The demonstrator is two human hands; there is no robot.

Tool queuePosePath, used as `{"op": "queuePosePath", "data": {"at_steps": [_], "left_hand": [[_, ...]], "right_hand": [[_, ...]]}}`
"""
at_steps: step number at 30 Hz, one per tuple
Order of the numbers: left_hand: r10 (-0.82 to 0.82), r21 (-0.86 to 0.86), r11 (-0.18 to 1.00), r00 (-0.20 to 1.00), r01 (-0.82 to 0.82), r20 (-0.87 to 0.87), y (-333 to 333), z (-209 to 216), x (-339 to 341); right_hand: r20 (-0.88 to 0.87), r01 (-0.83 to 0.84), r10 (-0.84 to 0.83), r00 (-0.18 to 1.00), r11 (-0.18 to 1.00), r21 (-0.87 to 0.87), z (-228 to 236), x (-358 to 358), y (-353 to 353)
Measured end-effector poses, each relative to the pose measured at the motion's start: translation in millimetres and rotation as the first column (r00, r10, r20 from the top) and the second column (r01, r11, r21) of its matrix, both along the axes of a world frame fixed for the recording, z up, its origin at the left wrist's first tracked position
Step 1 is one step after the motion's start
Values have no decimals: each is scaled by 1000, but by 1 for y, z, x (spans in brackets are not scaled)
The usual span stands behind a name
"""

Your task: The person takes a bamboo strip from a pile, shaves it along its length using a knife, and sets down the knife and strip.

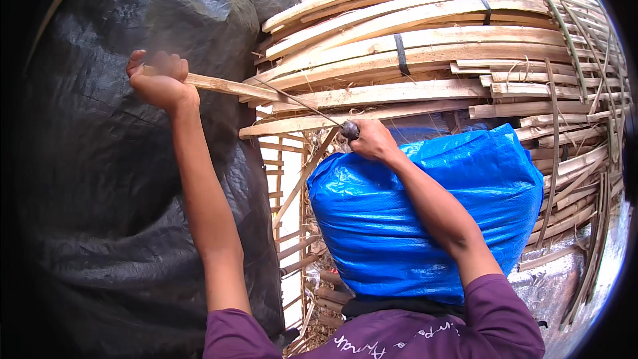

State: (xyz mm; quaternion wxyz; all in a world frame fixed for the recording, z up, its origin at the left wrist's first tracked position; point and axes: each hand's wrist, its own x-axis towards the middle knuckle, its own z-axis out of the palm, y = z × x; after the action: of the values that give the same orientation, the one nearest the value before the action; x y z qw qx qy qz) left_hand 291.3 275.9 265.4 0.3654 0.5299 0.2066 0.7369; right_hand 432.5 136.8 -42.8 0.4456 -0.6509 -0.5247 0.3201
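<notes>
My left hand [163, 86], raised at the left over black sheeting, is closed around one end of a pale wooden strip [222, 84]. The strip runs rightward from the hand and tilts slightly down toward a stack of similar slats. In my right hand [373, 139] is a knife [312, 108], its dark rounded handle wrapped by the fingers. The thin blade points up and left and crosses the strip near its right end; whether it cuts in cannot be told. My right forearm passes over a blue tarp [425, 213] bunched across my lap.
Black plastic sheeting [126, 179] covers the left side. Bundled slats [412, 46], tied with black bands [401, 53], lie across the back. Thin bamboo strips [571, 146] are piled at the right. A bamboo lattice [286, 179] shows between the sheeting and the tarp.
</notes>
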Motion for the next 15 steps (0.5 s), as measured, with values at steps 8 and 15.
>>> {"op": "queuePosePath", "data": {"at_steps": [8, 15], "left_hand": [[-422, -12, 904, 888, 427, -179, 18, -12, -16], [-500, 20, 857, 840, 515, -210, 12, -21, -9]], "right_hand": [[-150, -35, 37, 988, 999, 12, 40, -8, 5], [-292, 3, 121, 949, 920, 392, 133, -47, 13]]}}
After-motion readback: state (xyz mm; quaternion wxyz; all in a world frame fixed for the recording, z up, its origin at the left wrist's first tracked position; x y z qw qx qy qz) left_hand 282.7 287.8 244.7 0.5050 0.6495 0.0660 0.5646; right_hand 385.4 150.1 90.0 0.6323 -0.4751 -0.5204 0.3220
